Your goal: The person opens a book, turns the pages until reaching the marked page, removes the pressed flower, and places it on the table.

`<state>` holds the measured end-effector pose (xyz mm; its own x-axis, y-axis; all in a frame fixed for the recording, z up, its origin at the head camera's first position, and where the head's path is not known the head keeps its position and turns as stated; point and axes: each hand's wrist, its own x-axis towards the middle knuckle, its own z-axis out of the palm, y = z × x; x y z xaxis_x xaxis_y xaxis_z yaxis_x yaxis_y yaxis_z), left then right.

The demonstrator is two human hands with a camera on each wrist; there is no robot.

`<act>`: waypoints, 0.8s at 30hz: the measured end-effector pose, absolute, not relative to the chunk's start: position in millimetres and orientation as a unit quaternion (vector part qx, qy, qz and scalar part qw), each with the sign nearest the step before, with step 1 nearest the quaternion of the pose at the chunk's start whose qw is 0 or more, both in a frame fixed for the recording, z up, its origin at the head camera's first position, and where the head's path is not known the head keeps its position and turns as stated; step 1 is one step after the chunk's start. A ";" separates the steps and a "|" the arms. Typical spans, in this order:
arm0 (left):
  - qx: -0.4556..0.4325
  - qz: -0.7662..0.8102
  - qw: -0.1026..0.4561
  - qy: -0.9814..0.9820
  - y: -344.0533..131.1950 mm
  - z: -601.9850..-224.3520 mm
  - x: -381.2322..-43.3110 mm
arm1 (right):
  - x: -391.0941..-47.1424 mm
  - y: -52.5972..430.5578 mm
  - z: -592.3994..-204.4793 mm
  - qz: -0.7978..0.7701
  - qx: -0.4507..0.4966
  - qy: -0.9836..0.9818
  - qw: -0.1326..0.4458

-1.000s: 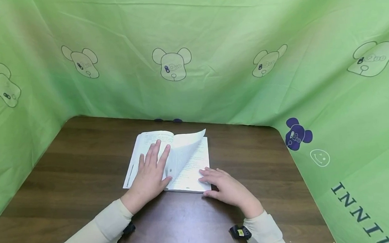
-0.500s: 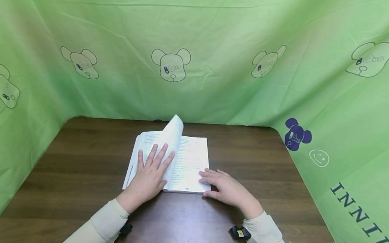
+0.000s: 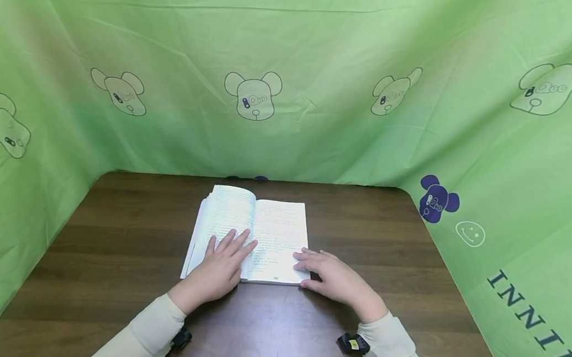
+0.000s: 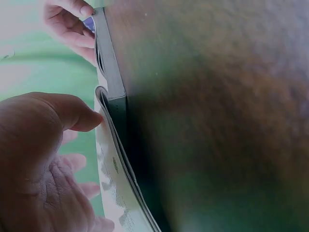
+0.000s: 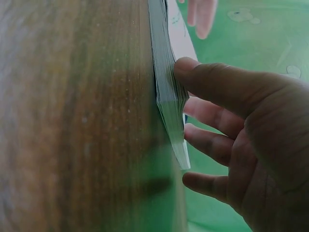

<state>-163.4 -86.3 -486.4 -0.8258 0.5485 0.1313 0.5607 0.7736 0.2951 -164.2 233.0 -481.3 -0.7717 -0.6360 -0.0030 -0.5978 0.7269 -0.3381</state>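
An open book [image 3: 280, 228] lies on the brown table, printed pages facing up and a sheet on its left side bowing upward near the spine. My left hand [image 3: 219, 269] rests with spread fingers across the lower left page, fingertips near the spine. In the left wrist view its thumb [image 4: 82, 115] lies at the book's near edge. At the lower right corner, my right hand [image 3: 334, 277] touches the book with relaxed fingers. The right wrist view shows that thumb [image 5: 198, 72] against the thick page block [image 5: 169, 82], the other fingers along the side edge.
The dark wood table [image 3: 369, 222] extends around the book on all sides. A green cloth [image 3: 312, 132] with bear-head drawings hangs behind and on both sides of it. Each wrist carries a small black device [image 3: 353, 343].
The lifted page has turned over from right to left and now lies on the left side. My left hand has drawn slightly back toward me; the right hand has stayed at the corner.
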 end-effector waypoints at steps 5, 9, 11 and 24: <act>-0.273 -0.167 -0.025 -0.947 -87.1 -489.6 -164.3 | -164.4 233.8 -481.6 -0.164 -0.337 0.925 0.058; -0.264 -0.161 -0.037 -0.950 -86.9 -490.0 -165.4 | -164.5 234.8 -481.7 -0.167 -0.344 0.923 0.049; -0.262 -0.158 -0.033 -0.951 -86.9 -489.2 -165.3 | -164.7 235.4 -482.0 -0.168 -0.348 0.921 0.042; -0.235 -0.178 -0.033 -0.955 -81.8 -484.7 -165.8 | -166.2 236.2 -481.3 -0.176 -0.368 0.913 0.018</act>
<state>-165.8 -81.8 -484.7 -0.8869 0.4616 0.0202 0.4377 0.8255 0.3563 -166.2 236.2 -481.3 -0.7284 -0.6784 0.0959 -0.6654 0.6670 -0.3351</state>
